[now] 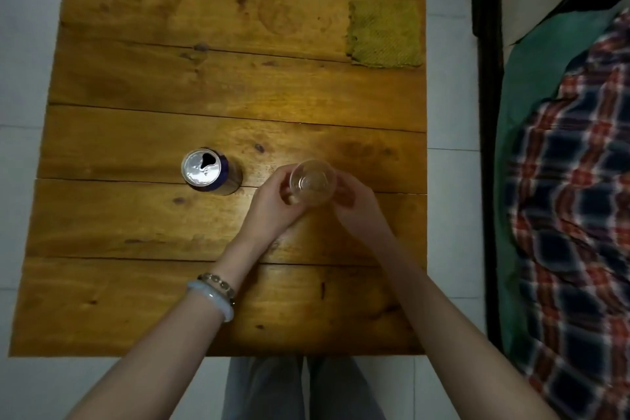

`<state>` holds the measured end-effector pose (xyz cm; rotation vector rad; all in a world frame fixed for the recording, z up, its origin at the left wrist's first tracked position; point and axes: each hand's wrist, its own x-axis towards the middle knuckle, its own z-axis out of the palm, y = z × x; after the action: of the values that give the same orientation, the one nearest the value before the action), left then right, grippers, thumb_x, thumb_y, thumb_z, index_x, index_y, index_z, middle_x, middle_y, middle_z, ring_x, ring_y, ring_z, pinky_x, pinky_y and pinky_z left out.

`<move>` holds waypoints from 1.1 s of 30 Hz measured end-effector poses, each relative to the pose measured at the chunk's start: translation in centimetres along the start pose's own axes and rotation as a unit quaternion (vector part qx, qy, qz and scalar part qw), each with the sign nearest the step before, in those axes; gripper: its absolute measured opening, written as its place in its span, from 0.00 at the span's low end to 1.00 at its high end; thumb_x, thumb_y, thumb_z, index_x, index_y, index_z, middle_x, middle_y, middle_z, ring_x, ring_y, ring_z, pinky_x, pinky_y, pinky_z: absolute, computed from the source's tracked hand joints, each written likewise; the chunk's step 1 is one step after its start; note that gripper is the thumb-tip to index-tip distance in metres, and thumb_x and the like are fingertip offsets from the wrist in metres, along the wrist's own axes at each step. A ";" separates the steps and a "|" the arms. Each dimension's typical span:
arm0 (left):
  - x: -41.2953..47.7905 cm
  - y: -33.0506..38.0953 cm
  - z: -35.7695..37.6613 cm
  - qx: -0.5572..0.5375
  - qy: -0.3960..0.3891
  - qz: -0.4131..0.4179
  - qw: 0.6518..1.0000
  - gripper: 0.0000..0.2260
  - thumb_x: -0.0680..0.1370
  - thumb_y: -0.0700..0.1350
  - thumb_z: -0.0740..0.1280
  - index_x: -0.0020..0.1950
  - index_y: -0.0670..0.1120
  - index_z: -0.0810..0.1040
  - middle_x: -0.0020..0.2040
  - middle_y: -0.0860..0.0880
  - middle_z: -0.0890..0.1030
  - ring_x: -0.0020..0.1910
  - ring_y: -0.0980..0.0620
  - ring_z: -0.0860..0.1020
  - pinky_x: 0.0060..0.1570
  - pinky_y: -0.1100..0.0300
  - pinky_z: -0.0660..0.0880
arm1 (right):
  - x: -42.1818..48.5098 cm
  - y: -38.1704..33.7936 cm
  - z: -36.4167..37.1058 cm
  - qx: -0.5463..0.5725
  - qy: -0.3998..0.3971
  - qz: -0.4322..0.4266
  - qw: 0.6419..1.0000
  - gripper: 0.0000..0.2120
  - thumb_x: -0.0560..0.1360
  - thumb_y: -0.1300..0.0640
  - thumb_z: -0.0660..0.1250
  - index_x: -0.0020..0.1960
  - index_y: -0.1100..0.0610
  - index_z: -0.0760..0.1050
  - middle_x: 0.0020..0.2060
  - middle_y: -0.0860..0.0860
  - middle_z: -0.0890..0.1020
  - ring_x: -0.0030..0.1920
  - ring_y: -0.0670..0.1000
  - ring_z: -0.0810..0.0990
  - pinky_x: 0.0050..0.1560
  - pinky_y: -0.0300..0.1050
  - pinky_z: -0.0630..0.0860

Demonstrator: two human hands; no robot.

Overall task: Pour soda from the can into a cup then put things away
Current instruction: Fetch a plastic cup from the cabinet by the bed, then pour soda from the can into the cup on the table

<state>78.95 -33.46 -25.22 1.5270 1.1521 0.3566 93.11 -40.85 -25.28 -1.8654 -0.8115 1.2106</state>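
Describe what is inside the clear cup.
Looking down into the clear cup, only its base and a wood-coloured tint show, nothing solid. Whether it is empty cannot be told; the left hand and right hand cover its sides.

On the worktop the can stands upright, left of centre. The cup is near it on the right, between the left hand and right hand. A cloth lies in the far right corner. A bed runs along the worktop's right side.
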 end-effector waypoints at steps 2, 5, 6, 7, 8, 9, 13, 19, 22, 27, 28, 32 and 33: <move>0.3 -0.8 0.3 0.004 0.000 0.004 1.000 0.25 0.66 0.41 0.78 0.57 0.58 0.73 0.52 0.62 0.78 0.51 0.64 0.78 0.49 0.70 0.73 | 0.5 0.8 0.0 -0.005 -0.013 -0.005 1.000 0.23 0.69 0.74 0.62 0.63 0.63 0.73 0.55 0.53 0.80 0.56 0.50 0.79 0.58 0.44 0.76; 0.4 -1.8 0.5 0.008 -0.002 0.003 1.000 0.25 0.66 0.40 0.78 0.58 0.53 0.73 0.51 0.62 0.77 0.50 0.67 0.77 0.48 0.73 0.72 | 0.8 1.5 0.2 0.000 -0.035 0.003 0.999 0.24 0.69 0.75 0.61 0.63 0.62 0.73 0.54 0.52 0.80 0.56 0.49 0.79 0.59 0.45 0.76; 0.3 -2.0 0.6 0.008 -0.001 0.000 1.000 0.25 0.66 0.39 0.78 0.58 0.53 0.73 0.51 0.63 0.77 0.50 0.69 0.76 0.47 0.74 0.71 | 0.8 1.7 0.3 0.000 -0.040 0.005 0.999 0.23 0.69 0.74 0.61 0.63 0.62 0.73 0.55 0.52 0.80 0.56 0.49 0.79 0.59 0.46 0.76; 0.3 -2.2 0.6 0.008 -0.001 -0.002 1.000 0.25 0.66 0.39 0.77 0.58 0.52 0.73 0.51 0.63 0.77 0.49 0.70 0.76 0.47 0.75 0.71 | 0.8 1.9 0.4 -0.001 -0.043 0.006 0.999 0.23 0.69 0.73 0.61 0.63 0.62 0.73 0.55 0.52 0.80 0.56 0.49 0.79 0.60 0.47 0.76; 0.4 -2.4 0.6 0.008 -0.002 -0.002 1.000 0.25 0.66 0.39 0.77 0.58 0.52 0.73 0.51 0.62 0.77 0.49 0.70 0.76 0.47 0.75 0.71 | 0.8 2.1 0.5 0.000 -0.044 0.005 0.999 0.23 0.69 0.72 0.61 0.63 0.61 0.73 0.55 0.53 0.81 0.56 0.49 0.79 0.60 0.48 0.76; 0.5 -2.6 0.6 0.008 -0.004 -0.002 1.000 0.24 0.66 0.39 0.78 0.58 0.52 0.73 0.51 0.62 0.78 0.50 0.68 0.77 0.47 0.75 0.71 | 0.7 2.2 0.5 0.002 -0.043 0.003 0.999 0.23 0.68 0.71 0.61 0.63 0.61 0.73 0.55 0.53 0.81 0.56 0.49 0.80 0.60 0.48 0.76; 0.9 -3.1 0.6 0.019 -0.014 0.001 1.000 0.24 0.66 0.40 0.78 0.59 0.51 0.74 0.52 0.59 0.79 0.51 0.64 0.78 0.48 0.73 0.72 | 0.8 2.3 0.8 0.004 -0.040 0.008 0.999 0.24 0.68 0.67 0.62 0.64 0.60 0.73 0.55 0.53 0.81 0.56 0.48 0.80 0.58 0.45 0.76; 1.4 -2.6 0.0 0.048 -0.010 0.000 0.999 0.23 0.67 0.42 0.77 0.57 0.55 0.73 0.49 0.64 0.78 0.49 0.71 0.76 0.46 0.76 0.70 | 0.9 1.9 1.3 0.010 -0.034 0.010 0.999 0.23 0.70 0.70 0.65 0.65 0.61 0.72 0.57 0.55 0.80 0.57 0.49 0.79 0.58 0.42 0.75; 1.5 -2.5 0.1 0.054 -0.009 0.002 0.999 0.23 0.67 0.42 0.77 0.57 0.54 0.73 0.49 0.63 0.78 0.50 0.69 0.76 0.47 0.75 0.70 | 1.0 1.6 1.3 0.022 -0.025 0.013 0.999 0.25 0.66 0.61 0.64 0.64 0.60 0.73 0.56 0.54 0.81 0.56 0.49 0.80 0.58 0.43 0.76; 1.2 -2.7 0.4 0.058 -0.001 0.000 0.998 0.24 0.67 0.43 0.77 0.60 0.53 0.74 0.50 0.64 0.78 0.51 0.68 0.76 0.48 0.75 0.70 | 0.7 1.6 1.0 0.019 -0.024 0.011 0.999 0.24 0.66 0.62 0.63 0.63 0.59 0.73 0.55 0.52 0.81 0.56 0.48 0.80 0.58 0.45 0.76; 1.1 -2.8 0.4 0.060 0.001 0.000 0.998 0.24 0.67 0.43 0.77 0.60 0.52 0.74 0.51 0.64 0.78 0.52 0.68 0.76 0.48 0.75 0.70 | 0.7 1.6 0.9 0.016 -0.025 0.009 1.000 0.23 0.67 0.64 0.63 0.63 0.58 0.73 0.55 0.52 0.81 0.56 0.48 0.79 0.59 0.46 0.76; 0.7 -2.7 0.7 0.061 0.007 0.005 0.998 0.25 0.67 0.43 0.77 0.63 0.50 0.74 0.54 0.60 0.79 0.53 0.66 0.76 0.50 0.74 0.70 | 0.6 1.8 0.6 -0.001 -0.028 0.009 1.000 0.24 0.70 0.73 0.61 0.64 0.58 0.73 0.55 0.50 0.80 0.57 0.47 0.78 0.61 0.48 0.75; 0.6 -2.6 0.7 0.064 0.007 0.005 0.998 0.26 0.68 0.44 0.77 0.63 0.50 0.73 0.54 0.59 0.79 0.53 0.65 0.76 0.50 0.75 0.70 | 0.6 1.7 0.5 -0.003 -0.031 0.009 0.999 0.25 0.69 0.74 0.60 0.64 0.58 0.72 0.56 0.50 0.80 0.58 0.47 0.78 0.61 0.48 0.75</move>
<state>78.54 -33.68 -27.92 1.6447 1.1985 0.3049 92.99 -41.14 -27.12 -1.8517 -0.8350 1.2834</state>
